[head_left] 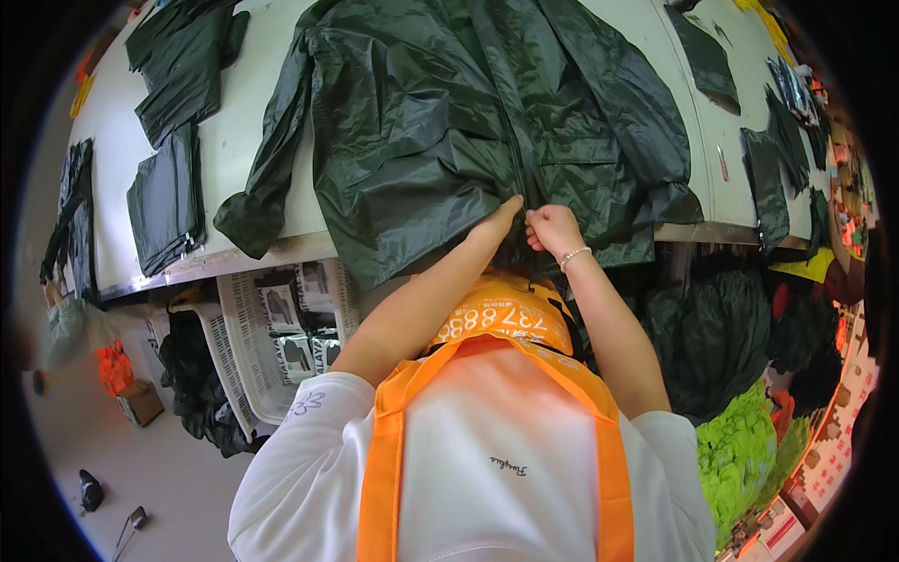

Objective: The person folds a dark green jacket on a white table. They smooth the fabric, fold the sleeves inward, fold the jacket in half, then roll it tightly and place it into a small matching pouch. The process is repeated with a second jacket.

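Both hands, left (496, 223) and right (551, 228), pinch the jacket (449, 122) hem at its zip, near tabletop (253, 122) edge; joining the zip ends looks next

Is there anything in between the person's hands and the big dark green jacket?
No, nothing visible. Both the left hand and the right hand are already on the dark green jacket, pinching its bottom hem by the zipper at the near edge of the white table. No tool or other cloth lies between them.
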The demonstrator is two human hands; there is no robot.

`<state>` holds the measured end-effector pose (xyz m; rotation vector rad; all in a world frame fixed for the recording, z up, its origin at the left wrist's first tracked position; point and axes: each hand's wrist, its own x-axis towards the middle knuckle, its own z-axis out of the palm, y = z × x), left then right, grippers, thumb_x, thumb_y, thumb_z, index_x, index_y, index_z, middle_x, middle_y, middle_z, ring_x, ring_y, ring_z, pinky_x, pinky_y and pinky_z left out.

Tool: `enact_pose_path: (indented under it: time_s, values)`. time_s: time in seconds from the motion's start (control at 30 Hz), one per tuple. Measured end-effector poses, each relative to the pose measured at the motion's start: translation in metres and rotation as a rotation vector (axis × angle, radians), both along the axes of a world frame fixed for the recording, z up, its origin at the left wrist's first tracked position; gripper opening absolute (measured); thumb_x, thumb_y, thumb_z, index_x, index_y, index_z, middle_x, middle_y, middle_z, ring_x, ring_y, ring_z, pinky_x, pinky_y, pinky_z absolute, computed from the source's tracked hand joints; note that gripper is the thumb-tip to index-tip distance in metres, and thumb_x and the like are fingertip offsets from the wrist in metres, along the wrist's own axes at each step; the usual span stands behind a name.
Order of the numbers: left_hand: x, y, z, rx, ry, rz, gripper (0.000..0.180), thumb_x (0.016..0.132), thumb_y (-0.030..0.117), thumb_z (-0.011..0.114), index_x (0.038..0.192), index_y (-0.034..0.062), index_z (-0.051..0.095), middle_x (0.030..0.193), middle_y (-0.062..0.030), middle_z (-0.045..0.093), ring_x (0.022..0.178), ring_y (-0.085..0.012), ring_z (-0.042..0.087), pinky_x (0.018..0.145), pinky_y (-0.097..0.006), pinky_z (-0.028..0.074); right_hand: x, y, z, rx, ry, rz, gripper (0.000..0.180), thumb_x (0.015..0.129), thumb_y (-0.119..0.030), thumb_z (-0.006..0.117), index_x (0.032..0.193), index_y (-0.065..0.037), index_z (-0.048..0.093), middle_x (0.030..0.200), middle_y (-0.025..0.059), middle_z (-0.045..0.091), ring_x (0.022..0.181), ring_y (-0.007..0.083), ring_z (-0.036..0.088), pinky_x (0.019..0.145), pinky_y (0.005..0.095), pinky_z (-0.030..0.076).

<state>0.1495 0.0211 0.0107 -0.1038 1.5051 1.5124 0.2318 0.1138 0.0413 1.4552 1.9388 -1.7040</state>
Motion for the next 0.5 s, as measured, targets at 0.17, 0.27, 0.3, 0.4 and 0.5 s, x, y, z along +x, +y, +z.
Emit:
enact_pose_path:
  time_s: [0.17,0.27,0.3,0.4,0.5]
  values:
    - [-0.003,0.003,0.015,-0.113,0.039,0.014,0.047,0.081,0.033,0.066,0.111,-0.0034,0.059,0.113,-0.0124,0.061,0.099,-0.0234,0.056,0.089,-0.033,0.042,0.008,0.003,-0.001,-0.251,-0.047,0.038,0.024,0.091,-0.023,0.056,0.079,-0.002,0.060,0.064,0.0019,0.057,0.052,0.0109,0.056,0.046,0.0226,0.047]
    - [0.001,0.004,-0.009,-0.102,0.121,0.075,0.049,0.079,0.032,0.069,0.112,-0.0027,0.059,0.113,-0.0124,0.062,0.097,-0.0250,0.057,0.089,-0.033,0.043,0.024,-0.004,-0.002,-0.282,-0.041,-0.110,0.022,0.091,-0.022,0.058,0.083,-0.001,0.060,0.075,0.0075,0.063,0.064,0.0163,0.063,0.058,0.0266,0.053]
    - [0.002,0.004,-0.011,-0.120,0.130,0.092,0.049,0.078,0.031,0.069,0.112,-0.0024,0.059,0.112,-0.0123,0.062,0.096,-0.0252,0.057,0.089,-0.033,0.043,0.027,-0.005,-0.006,-0.298,0.007,-0.168,0.021,0.090,-0.020,0.059,0.084,0.000,0.059,0.079,0.0092,0.064,0.069,0.0181,0.064,0.062,0.0277,0.054]
    - [-0.007,0.000,-0.016,0.011,-0.075,0.081,0.042,0.078,0.025,0.071,0.111,0.0005,0.061,0.108,-0.0101,0.063,0.094,-0.0227,0.059,0.086,-0.033,0.046,0.033,-0.009,-0.012,-0.390,0.179,-0.364,0.018,0.088,-0.016,0.062,0.087,0.002,0.059,0.088,0.0137,0.066,0.079,0.0222,0.067,0.071,0.0300,0.055]
    - [-0.012,-0.024,-0.017,0.166,-0.176,0.019,0.032,0.079,0.017,0.071,0.107,0.0037,0.062,0.102,-0.0068,0.064,0.092,-0.0184,0.060,0.082,-0.031,0.048,0.035,-0.016,-0.010,-0.523,0.346,-0.552,0.018,0.086,-0.013,0.064,0.089,0.004,0.059,0.091,0.0157,0.066,0.081,0.0233,0.067,0.073,0.0300,0.055]
